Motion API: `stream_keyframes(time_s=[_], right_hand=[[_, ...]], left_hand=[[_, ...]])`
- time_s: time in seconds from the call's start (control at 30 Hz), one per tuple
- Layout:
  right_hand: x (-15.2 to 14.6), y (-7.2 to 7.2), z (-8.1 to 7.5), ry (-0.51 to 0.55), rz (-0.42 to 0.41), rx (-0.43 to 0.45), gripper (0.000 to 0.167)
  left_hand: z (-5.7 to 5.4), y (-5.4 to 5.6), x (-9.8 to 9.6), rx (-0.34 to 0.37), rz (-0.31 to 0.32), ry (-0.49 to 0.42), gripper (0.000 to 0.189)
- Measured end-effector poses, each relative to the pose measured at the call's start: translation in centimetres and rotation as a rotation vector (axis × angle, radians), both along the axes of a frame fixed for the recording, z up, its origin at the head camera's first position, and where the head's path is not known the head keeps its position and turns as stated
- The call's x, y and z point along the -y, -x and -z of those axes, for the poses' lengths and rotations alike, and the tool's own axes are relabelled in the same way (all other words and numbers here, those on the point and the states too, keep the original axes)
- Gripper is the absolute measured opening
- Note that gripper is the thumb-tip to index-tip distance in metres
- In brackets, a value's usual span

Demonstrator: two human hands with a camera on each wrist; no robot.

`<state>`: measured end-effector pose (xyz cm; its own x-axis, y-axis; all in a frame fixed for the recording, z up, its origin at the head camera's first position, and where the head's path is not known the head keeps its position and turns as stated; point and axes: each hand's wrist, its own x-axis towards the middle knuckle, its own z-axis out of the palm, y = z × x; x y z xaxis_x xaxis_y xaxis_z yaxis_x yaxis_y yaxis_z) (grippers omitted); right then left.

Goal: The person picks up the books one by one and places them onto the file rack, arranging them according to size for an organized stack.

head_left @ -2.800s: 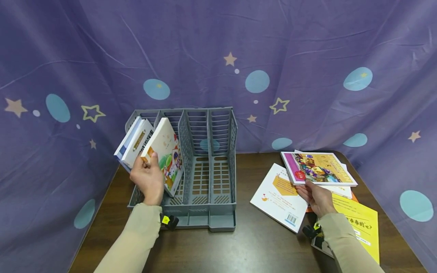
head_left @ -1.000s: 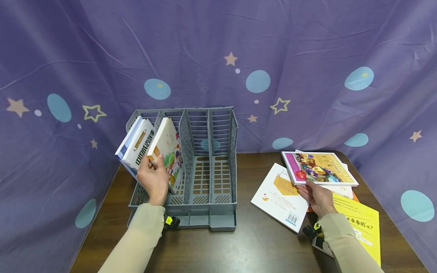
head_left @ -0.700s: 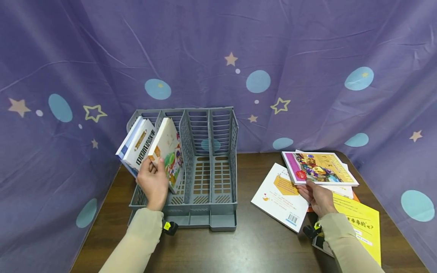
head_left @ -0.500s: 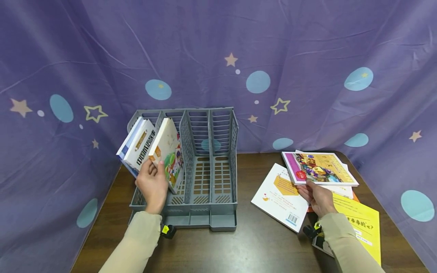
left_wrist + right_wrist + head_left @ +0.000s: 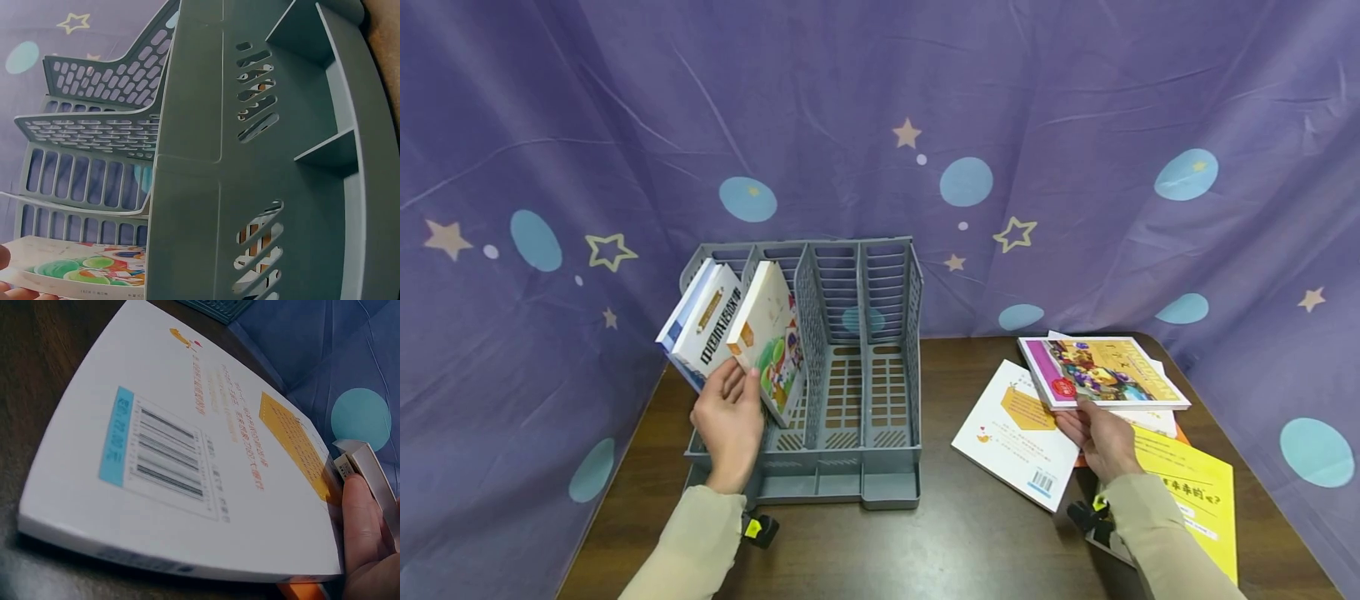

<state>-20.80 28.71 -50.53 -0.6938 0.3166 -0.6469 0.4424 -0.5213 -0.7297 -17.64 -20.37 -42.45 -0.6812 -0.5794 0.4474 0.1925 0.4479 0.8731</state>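
Note:
At the lower edge of a cream picture book, my left hand has its thumb and fingers loosely on either side. The book leans in the grey divided rack; its illustrated cover shows at lower left in the left wrist view, my fingertips beside it. Left of it lean a white book with black lettering and a blue-edged one. My right hand pinches the near edge of a purple-and-yellow picture book, thumb on top, fingers partly hidden underneath.
A white book with an orange hexagon and barcode lies left of my right hand. Under my right forearm is a yellow book. Other books lie beneath the held one. A purple curtain hangs behind the wooden table.
My left hand first shifts slightly right with the cream book, then slides down its lower edge while the book stays leaning. The right hand and its book have hardly moved.

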Motion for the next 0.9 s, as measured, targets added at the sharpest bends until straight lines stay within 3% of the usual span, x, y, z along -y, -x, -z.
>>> stream_keyframes(time_s=[0.27, 0.57, 0.7, 0.9], right_hand=[[0.5, -0.8, -0.7, 0.062, 0.055, -0.022, 0.031], [0.5, -0.8, -1.3, 0.170, 0.100, -0.018, 0.049], [0.3, -0.8, -1.2, 0.178, 0.093, -0.016, 0.053], [0.3, -0.9, -1.2, 0.119, 0.061, -0.047, 0.059]], left_hand=[[-0.1, -1.3, 0.2, -0.009, 0.040, -0.010, 0.035], [-0.2, -2.3, 0.0, -0.054, 0.062, -0.029, 0.032], [-0.8, -3.0, -0.6, -0.052, 0.071, -0.007, 0.030], [-2.6, -4.3, -1.9, -0.019, 0.087, -0.010, 0.028]])
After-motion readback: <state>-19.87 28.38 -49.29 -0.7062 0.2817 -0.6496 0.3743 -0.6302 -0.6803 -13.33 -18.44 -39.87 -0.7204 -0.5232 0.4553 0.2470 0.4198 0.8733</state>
